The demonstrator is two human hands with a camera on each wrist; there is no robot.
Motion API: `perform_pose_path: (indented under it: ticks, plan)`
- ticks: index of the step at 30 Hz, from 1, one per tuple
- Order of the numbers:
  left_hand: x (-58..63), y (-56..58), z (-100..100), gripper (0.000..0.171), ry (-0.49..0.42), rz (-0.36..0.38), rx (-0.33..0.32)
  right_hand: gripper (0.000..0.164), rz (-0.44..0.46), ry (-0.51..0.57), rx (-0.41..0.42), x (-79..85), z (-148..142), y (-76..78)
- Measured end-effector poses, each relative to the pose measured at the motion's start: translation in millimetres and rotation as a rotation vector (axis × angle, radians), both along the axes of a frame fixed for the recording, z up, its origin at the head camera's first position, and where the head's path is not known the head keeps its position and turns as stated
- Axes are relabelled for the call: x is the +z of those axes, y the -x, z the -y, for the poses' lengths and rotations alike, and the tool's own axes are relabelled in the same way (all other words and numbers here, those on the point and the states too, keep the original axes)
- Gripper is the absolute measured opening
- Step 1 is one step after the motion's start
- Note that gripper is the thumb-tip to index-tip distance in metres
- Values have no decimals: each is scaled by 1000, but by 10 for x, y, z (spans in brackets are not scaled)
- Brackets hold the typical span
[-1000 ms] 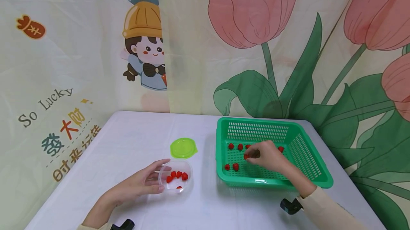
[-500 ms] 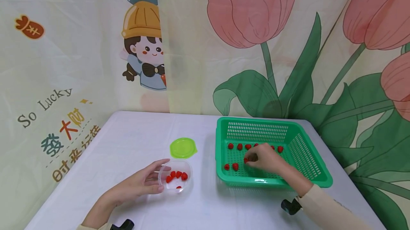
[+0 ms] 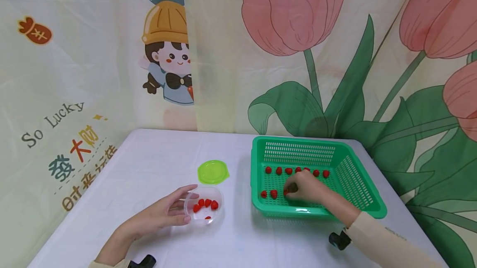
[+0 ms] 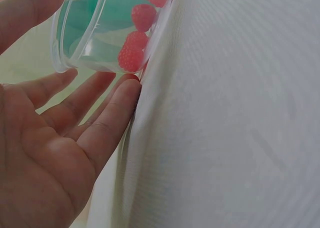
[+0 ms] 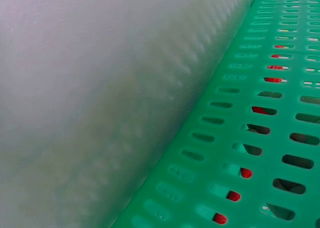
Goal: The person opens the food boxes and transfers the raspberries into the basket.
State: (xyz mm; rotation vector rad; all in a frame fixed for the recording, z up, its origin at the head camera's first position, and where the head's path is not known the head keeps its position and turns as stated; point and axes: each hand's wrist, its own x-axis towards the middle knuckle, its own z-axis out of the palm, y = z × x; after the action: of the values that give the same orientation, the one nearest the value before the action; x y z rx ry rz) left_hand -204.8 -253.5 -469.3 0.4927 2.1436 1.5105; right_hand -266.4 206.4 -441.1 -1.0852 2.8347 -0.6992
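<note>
My left hand (image 3: pixel 167 210) holds a clear plastic tub (image 3: pixel 204 214) by its side, thumb and fingers spread about its wall. Several red raspberries lie inside; the left wrist view shows one raspberry (image 4: pixel 143 17) through the wall, and the fingers (image 4: pixel 107 120) rather straight beside the tub. Inside a green slotted basket (image 3: pixel 320 212), my right hand (image 3: pixel 307 187) pinches a raspberry (image 3: pixel 285 192) low at the basket floor, mostly covered by the fingers. Left of it lie two raspberries, one of them (image 3: pixel 273 194) close by. A back row of several raspberries (image 3: pixel 288 171) runs behind the hand.
A lime-green lid (image 3: pixel 213 172) lies flat on the white-covered table (image 3: pixel 164 156), behind the tub. The right wrist view shows the basket's slotted side (image 5: pixel 240 133), with bits of red through the slots. A printed cloth hangs behind the table.
My right hand has moved down and toward me with the raspberry, into line with the two front ones. More of the back row shows. The left hand and tub stay put.
</note>
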Motion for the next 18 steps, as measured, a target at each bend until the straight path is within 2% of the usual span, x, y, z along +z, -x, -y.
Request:
perform_pose_path:
  ticks: [18]
  plan:
    - [11, -7, 1, 78, -8, -12, -10, 14, 48, 0, -4, -41, -5, 12]
